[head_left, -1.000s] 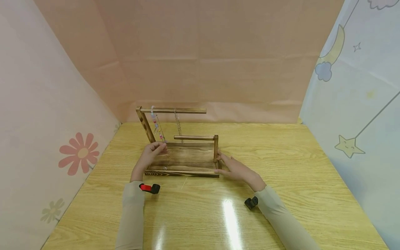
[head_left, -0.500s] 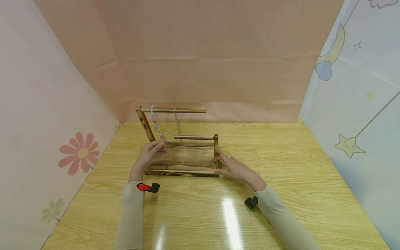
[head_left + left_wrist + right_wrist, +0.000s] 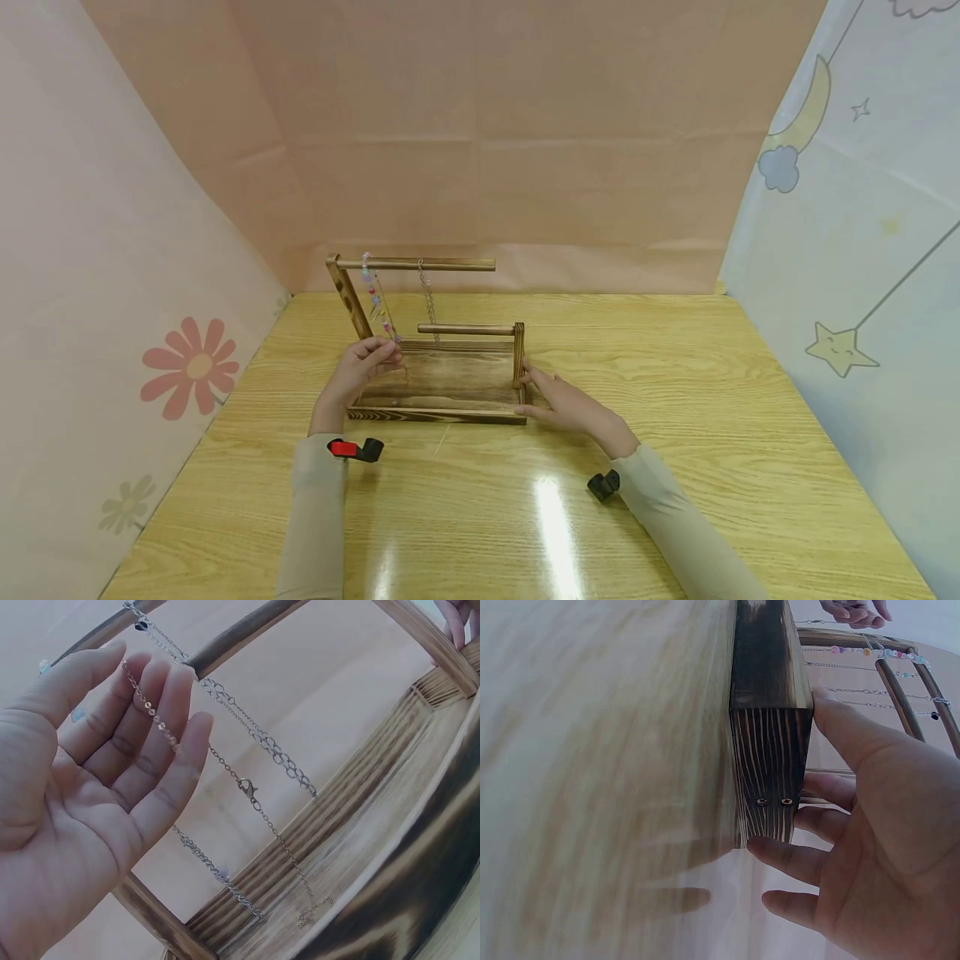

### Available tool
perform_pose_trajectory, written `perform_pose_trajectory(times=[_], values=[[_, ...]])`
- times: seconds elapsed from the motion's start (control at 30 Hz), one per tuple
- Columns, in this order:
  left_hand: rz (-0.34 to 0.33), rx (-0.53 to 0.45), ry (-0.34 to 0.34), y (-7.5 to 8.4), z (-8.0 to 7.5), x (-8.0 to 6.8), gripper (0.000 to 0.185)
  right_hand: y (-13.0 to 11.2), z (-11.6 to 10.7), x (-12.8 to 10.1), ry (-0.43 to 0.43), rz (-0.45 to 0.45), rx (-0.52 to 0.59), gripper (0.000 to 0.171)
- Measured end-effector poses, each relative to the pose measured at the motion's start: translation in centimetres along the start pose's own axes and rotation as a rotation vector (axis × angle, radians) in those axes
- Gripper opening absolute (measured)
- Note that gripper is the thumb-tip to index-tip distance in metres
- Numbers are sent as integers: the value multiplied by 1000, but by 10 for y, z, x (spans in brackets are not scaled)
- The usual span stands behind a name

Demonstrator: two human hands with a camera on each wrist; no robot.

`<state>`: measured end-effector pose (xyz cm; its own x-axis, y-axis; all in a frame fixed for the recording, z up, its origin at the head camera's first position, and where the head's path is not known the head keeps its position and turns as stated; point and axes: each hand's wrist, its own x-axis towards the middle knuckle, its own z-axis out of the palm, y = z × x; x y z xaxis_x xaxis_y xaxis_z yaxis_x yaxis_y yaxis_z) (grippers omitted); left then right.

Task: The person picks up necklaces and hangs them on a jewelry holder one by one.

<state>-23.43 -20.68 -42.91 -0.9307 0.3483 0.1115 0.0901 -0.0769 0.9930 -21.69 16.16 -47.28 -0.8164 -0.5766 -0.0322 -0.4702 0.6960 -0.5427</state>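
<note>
Two hands are working the wooden stand (image 3: 442, 379): the left hand (image 3: 365, 364), fingers straight, is cradling a thin chain (image 3: 150, 712) seemingly hanging from the upper bar (image 3: 416, 265), while the right hand (image 3: 558, 402) is pressing open-fingered against the stand's right end.

A thin gold chain (image 3: 157, 718) hangs from the dark wooden stand (image 3: 442, 379), seemingly draped over fingertips.
</note>
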Motion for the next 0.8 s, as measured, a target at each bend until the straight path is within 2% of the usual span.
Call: perform_pose_trajectory(times=[0.27,0.5,0.63,0.8], values=[[43,-25,-17,2,1,-1,17,0,0,0,-3,5,0,85],[111,-44,-30,5,3,0,17,0,-1,-1,-3,1,19,85],[107,-40,-27,6,5,0,16,0,-1,-1,-2,2,18,84],[72,-8,-5,8,6,0,21,-1,-1,0,-6,3,13,84]])
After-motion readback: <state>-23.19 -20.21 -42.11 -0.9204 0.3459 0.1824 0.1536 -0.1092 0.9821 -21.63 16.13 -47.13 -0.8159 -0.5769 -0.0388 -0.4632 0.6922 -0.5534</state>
